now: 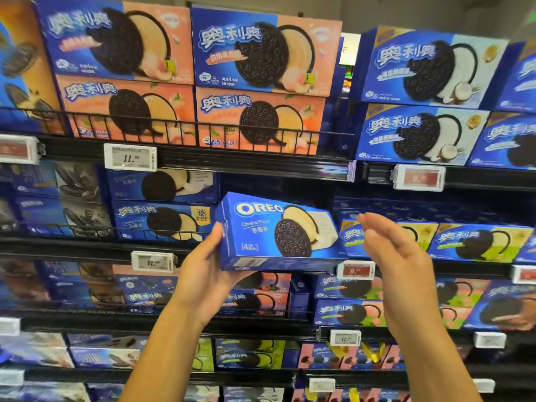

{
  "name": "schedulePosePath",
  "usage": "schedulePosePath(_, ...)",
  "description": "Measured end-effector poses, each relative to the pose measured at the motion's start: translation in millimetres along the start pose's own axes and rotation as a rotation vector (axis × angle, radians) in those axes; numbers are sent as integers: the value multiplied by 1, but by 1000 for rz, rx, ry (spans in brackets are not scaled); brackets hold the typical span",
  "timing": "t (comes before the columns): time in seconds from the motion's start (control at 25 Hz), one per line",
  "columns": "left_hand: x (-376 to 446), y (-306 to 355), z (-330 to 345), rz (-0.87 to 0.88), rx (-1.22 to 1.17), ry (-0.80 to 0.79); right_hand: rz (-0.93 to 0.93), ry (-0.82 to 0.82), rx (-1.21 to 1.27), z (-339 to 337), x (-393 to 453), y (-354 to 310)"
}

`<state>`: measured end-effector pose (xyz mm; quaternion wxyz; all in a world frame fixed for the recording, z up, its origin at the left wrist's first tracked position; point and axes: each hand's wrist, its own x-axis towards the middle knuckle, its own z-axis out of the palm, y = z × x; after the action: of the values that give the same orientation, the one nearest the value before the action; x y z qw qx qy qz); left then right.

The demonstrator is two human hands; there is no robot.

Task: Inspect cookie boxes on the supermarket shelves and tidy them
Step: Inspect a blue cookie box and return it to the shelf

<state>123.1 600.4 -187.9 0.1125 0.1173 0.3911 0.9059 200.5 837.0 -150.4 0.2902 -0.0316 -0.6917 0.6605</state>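
Observation:
My left hand (207, 274) grips a blue cheese-flavour Oreo box (269, 236) at its lower left corner, thumb on the left end, fingers under the bottom. The box is tilted, its front facing me, in front of a dark gap in the second shelf (275, 184). To the right of the box, my right hand (391, 250) hovers with fingers relaxed and slightly bent, just off the box's right end and not touching it. Two matching cheese boxes (162, 207) are stacked on the shelf to the left of the gap.
Peach-coloured boxes (188, 76) fill the top shelf behind a black wire rail (185, 132); blue coconut boxes (426, 97) stand at upper right. Green-and-blue boxes (475, 242) sit right of the gap. Price tags (130, 156) line the shelf edges. Lower shelves hold several more boxes.

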Motion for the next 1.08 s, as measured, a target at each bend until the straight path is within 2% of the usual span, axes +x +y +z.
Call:
schedulePosePath(0.24, -20, -4, 47, 141, 278, -17, -166, -434, -128, 43, -36, -37)
schedulePosePath(0.28, -23, -8, 54, 157, 305, -29, -187, -449, -164, 46, -38, -38)
schedulePosePath(0.4, -29, -18, 70, 216, 401, -108, -250, -359, -245, 45, -39, -35)
schedulePosePath(0.52, -28, -18, 72, 245, 448, -195, -244, -285, -31, 37, -36, -29)
schedulePosePath(0.68, -22, -19, 53, 223, 492, -254, 42, -140, 327, 19, -22, -8)
schedulePosePath(0.72, -20, -20, 45, 261, 572, -189, 118, -135, 422, 15, -18, 1)
schedulePosePath(0.8, -14, -25, 22, 331, 667, 48, 226, -167, 593, 11, -10, 17)
schedulePosePath(0.88, -14, -30, 4, 316, 594, 207, 273, -199, 740, 7, -6, 36)
schedulePosePath(0.96, -15, -33, -9, 270, 520, 248, 297, -209, 847, 6, -4, 56)
schedulePosePath(1.08, -18, -39, -20, 214, 501, 181, 355, -234, 939, 8, -6, 81)
